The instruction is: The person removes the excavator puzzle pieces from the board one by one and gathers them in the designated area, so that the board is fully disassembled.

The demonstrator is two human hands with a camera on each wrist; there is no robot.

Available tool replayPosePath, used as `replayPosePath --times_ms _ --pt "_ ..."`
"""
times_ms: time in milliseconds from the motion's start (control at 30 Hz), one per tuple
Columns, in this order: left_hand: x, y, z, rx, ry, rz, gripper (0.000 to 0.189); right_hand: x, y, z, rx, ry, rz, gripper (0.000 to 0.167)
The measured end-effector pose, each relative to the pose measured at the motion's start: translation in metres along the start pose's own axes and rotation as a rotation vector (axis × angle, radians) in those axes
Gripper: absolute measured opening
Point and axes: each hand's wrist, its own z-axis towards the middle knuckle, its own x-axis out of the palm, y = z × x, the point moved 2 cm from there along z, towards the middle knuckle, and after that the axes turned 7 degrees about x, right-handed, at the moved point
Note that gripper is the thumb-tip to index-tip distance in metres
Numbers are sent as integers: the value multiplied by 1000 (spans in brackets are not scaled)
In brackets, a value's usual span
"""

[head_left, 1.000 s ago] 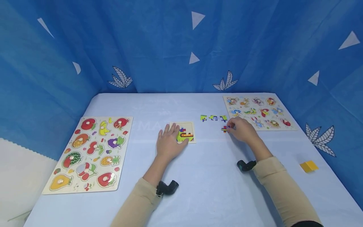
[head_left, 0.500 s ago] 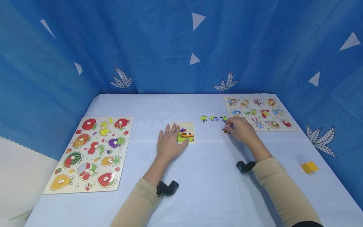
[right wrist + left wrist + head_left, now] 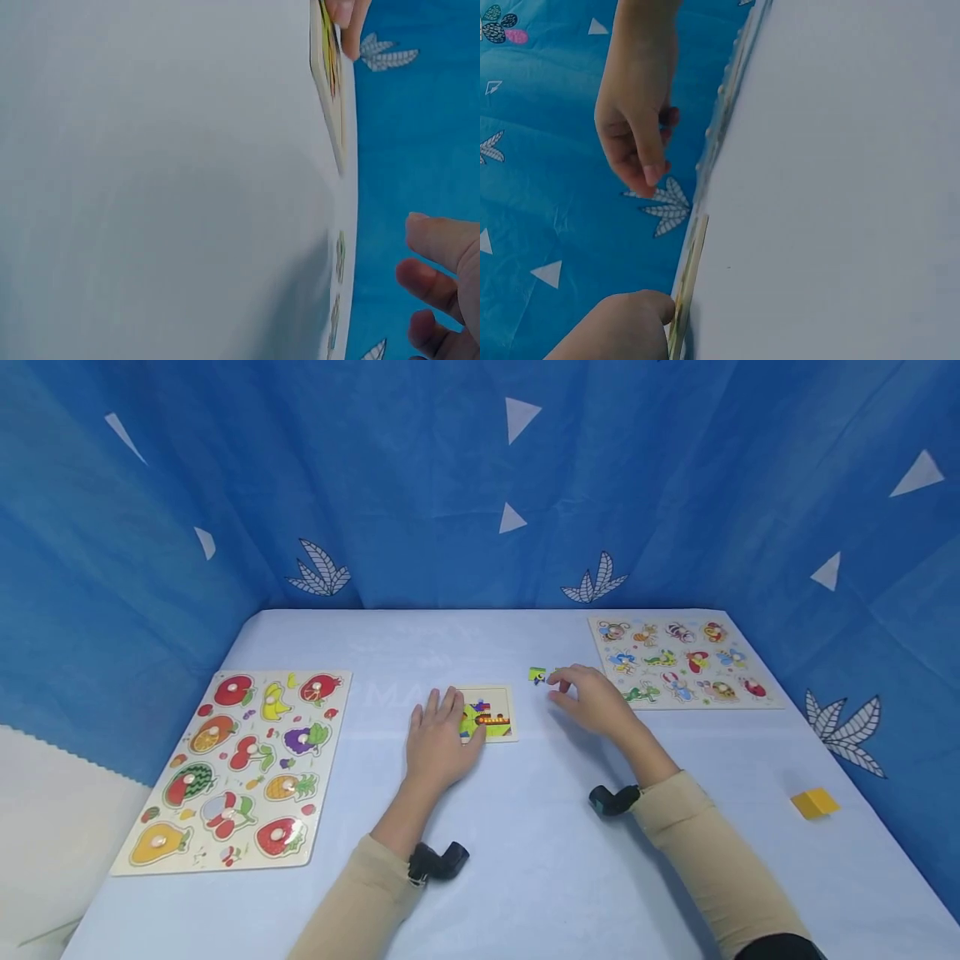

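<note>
My left hand [image 3: 442,745] rests on the left side of a small wooden puzzle frame [image 3: 512,714], its thumb at the frame's lower edge and its fingers spread along the left side. Part of a colourful picture [image 3: 487,718], green with a red and yellow vehicle, shows inside. My right hand [image 3: 596,703] hovers to the right of the frame, thumb and index finger apart with nothing visible between them. A green puzzle piece [image 3: 537,675] lies just left of its fingertips. In the right wrist view, two flat pieces, one nearer [image 3: 340,256], lie below the hand's loosely bent fingers [image 3: 426,279].
A large fruit peg puzzle board [image 3: 258,718] lies on the left of the white table [image 3: 525,877]. An insect peg puzzle board [image 3: 675,662] is at the back right. A folded yellow piece [image 3: 814,803] sits near the right edge. A blue curtain [image 3: 420,485] hangs behind.
My right hand has moved left from the striped red piece toward the row of green pieces, and now covers the places of several pieces. The left hand stays at the frame, shifting slightly left.
</note>
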Motion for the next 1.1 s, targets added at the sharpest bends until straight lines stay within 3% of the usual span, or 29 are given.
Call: replayPosePath --times_ms 267,600,833,1100 --pt "-3 5 -5 -13 18 3 64 24 31 8 -38 68 10 37" --pt "-3 6 -7 -21 27 13 67 50 60 17 -96 158 -15 41" --pt "0 7 -5 -24 32 30 67 59 66 18 -131 167 -80 38" --pt "0 8 -5 -27 22 29 68 61 67 20 -134 190 -30 39"
